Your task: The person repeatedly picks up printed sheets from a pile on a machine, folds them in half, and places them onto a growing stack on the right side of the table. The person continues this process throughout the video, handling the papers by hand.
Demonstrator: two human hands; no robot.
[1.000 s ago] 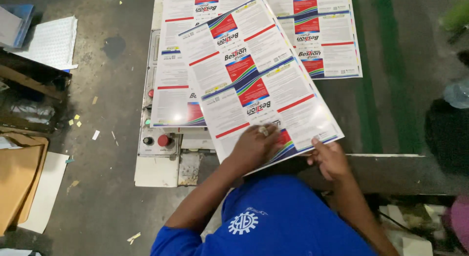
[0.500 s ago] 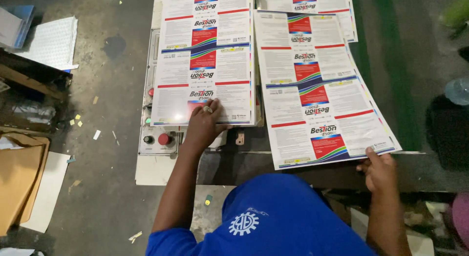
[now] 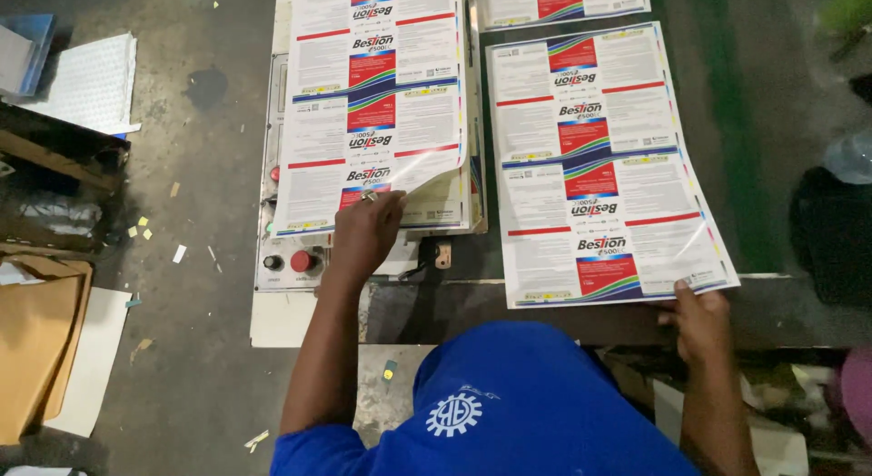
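A stack of printed label sheets (image 3: 372, 104), white with red and blue panels, lies on the machine table at the left. My left hand (image 3: 363, 233) pinches the near right corner of the top sheet, which curls up off the stack. A single printed sheet (image 3: 599, 167) of the same kind lies flat on the dark table to the right, slightly angled. My right hand (image 3: 698, 320) grips that sheet's near right edge at the table's front. Blue sleeves and a blue shirt fill the bottom of the view.
A control panel with a red button (image 3: 300, 261) sits below the left stack. Another printed sheet (image 3: 563, 2) lies at the far edge. Brown cardboard (image 3: 36, 340) and white sheets (image 3: 82, 81) are on the floor at left. A plastic bottle (image 3: 849, 156) stands at right.
The sheet held slanted in both hands a second ago now lies flat on the right. My left hand moved to the left stack and lifted the top sheet's corner.
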